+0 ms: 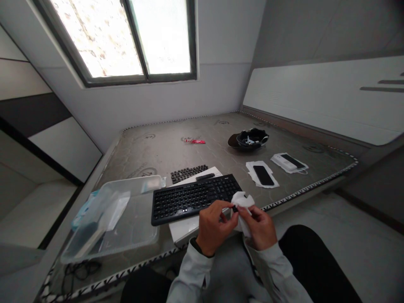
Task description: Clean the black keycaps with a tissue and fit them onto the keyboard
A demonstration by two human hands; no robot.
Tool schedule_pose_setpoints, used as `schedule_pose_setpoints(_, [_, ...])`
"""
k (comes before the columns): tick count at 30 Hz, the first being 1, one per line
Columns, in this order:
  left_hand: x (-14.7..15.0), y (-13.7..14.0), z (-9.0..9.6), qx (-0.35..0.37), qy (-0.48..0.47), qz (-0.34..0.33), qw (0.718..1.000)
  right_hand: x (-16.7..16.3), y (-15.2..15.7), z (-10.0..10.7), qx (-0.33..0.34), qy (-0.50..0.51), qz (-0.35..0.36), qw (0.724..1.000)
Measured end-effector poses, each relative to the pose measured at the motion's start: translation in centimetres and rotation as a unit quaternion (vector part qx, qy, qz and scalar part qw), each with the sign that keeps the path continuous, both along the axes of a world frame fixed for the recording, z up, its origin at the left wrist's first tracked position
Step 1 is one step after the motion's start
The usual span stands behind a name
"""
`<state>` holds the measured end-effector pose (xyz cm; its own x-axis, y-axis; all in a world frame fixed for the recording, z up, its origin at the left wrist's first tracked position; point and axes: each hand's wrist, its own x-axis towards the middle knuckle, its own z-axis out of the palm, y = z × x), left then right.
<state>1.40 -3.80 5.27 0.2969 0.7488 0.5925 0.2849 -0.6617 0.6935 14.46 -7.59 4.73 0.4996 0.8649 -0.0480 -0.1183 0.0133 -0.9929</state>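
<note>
Close in front of me, my left hand (216, 225) pinches a small black keycap (234, 208) between thumb and fingertips. My right hand (260, 229) is closed on a crumpled white tissue (243, 200), which is pressed against the keycap. Both hands meet just off the near right corner of a black keyboard (192, 198). That keyboard rests tilted on a white box (186, 229). Behind it, several black keys (189, 173) lie in rows on the mattress, and a dark slim tool (205, 177) sits on the box.
Left is a clear plastic bin (135, 229) holding a white packet. On the mattress (170, 147) lie a dark cap (249, 139) with small items inside, a phone (263, 175) on white tissue, another dark device (292, 161) with a white piece, and a red packet (197, 142).
</note>
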Motion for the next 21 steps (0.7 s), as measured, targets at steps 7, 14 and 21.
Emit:
schedule_pose_setpoints(7, [0.0, 0.0, -0.5, 0.031, -0.016, -0.010, 0.999, 0.1, -0.1, -0.2, -0.011, -0.026, -0.018, 0.999])
schedule_pose_setpoints(14, [-0.1, 0.2, -0.7, -0.009, -0.031, -0.007, 0.999, 0.2, 0.2, -0.9, 0.010, 0.027, 0.023, 0.999])
schedule_pose_setpoints(21, [-0.2, 0.6, -0.7, -0.009, -0.061, 0.009, 0.998, 0.1, 0.1, -1.1, 0.021, 0.025, 0.001, 0.999])
